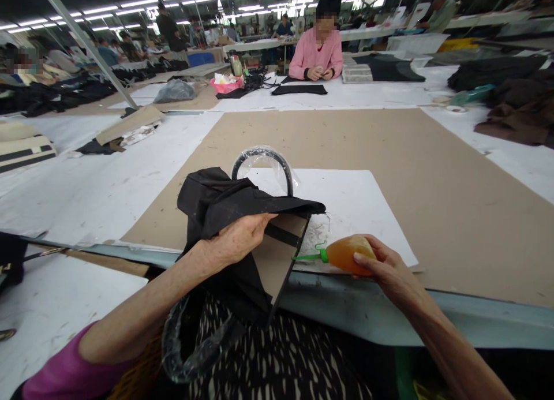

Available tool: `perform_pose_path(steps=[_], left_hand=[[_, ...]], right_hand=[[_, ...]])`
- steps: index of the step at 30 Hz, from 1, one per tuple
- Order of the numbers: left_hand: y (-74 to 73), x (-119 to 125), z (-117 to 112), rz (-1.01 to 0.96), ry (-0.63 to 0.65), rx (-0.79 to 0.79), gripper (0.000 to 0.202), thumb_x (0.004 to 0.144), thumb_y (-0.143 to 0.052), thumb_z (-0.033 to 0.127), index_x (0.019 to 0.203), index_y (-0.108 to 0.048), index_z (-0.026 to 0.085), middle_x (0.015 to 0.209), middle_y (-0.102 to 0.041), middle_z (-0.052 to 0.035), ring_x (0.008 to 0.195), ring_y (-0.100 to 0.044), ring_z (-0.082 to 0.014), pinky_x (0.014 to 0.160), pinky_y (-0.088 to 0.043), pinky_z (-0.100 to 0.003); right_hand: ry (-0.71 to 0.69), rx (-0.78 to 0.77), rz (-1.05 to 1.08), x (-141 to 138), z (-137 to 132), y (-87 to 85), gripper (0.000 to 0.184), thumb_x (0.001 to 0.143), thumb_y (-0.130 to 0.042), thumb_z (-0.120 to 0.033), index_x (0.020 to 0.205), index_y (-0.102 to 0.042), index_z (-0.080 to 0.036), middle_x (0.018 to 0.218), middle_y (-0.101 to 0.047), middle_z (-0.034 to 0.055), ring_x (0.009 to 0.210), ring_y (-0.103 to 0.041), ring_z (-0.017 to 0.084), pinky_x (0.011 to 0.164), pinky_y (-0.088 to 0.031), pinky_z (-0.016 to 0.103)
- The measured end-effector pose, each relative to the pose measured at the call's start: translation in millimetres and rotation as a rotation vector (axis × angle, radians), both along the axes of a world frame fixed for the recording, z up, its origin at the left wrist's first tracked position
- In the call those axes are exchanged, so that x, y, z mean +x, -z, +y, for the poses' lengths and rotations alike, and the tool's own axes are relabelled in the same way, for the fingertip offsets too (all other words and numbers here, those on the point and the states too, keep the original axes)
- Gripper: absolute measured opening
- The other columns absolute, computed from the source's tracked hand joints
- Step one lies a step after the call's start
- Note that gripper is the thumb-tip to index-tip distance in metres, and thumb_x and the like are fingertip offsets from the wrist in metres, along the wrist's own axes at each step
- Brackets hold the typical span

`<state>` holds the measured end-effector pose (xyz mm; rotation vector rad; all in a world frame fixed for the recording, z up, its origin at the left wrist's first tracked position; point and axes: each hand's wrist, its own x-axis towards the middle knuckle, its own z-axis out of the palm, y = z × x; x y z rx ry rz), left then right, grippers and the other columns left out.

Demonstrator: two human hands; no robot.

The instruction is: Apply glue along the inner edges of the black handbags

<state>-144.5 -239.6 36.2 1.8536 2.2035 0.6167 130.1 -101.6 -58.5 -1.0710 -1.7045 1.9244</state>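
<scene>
A black bag (212,198) with its lining folded back leans over the table's front edge, a tan inner panel (277,253) exposed. My left hand (242,235) is closed on the raised black fabric at the panel's top. One plastic-wrapped handle (288,172) arches behind the bag, and a second wrapped handle (190,359) hangs below, near my lap. My right hand (381,261) grips a squeeze bottle (350,253) of amber liquid, tipped sideways. Its green nozzle points left, with the tip at the panel's right edge; whether it touches cannot be told.
Under the bag lie a white sheet (359,204) and a large brown board (454,215). Across the table sits a co-worker in pink (318,53), near a black strip (299,89) and a pink basket (227,85). Dark fabric piles (519,100) lie at right.
</scene>
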Motion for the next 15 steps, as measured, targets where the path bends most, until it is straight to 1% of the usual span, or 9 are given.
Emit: perform_pose_path(steps=[4,7,10,15], left_hand=[[3.5,0,1,0.074,-0.064,0.049,0.03,0.089,-0.044,0.036,0.103,-0.066,0.022,0.099,-0.071,-0.0031,0.107,-0.06,-0.0192,0.096,-0.047,-0.029],[7.2,-1,1,0.078,-0.091,0.042,0.032,0.089,-0.045,0.038,0.103,-0.066,0.019,0.105,-0.069,-0.0057,0.106,-0.06,-0.0193,0.097,-0.046,-0.029],[9.3,0,1,0.056,-0.083,0.046,0.032,0.09,-0.043,0.037,0.103,-0.066,0.017,0.111,-0.067,-0.0071,0.108,-0.059,-0.0184,0.098,-0.044,-0.03],[8.5,1,4,0.06,-0.085,0.06,0.031,0.09,-0.043,0.034,0.104,-0.066,0.018,0.11,-0.068,-0.0061,0.106,-0.059,-0.0173,0.098,-0.044,-0.033]], right_hand=[[-0.021,-0.013,0.036,1,-10,0.5,0.037,0.076,-0.069,-0.041,0.105,-0.056,-0.022,0.094,-0.059,0.0049,0.082,-0.058,0.025,0.055,-0.053,0.028],[-0.036,-0.04,0.056,1,-19,-0.4,0.037,0.076,-0.069,-0.04,0.105,-0.056,-0.022,0.095,-0.059,0.0049,0.081,-0.056,0.024,0.055,-0.053,0.028],[-0.046,-0.066,0.067,2,-28,-2.7,0.038,0.076,-0.07,-0.039,0.106,-0.056,-0.022,0.095,-0.058,0.0061,0.08,-0.055,0.024,0.054,-0.052,0.028],[-0.047,-0.126,0.082,3,-41,-6.8,0.041,0.073,-0.073,-0.04,0.107,-0.056,-0.023,0.094,-0.059,0.0055,0.079,-0.056,0.024,0.052,-0.052,0.028]])
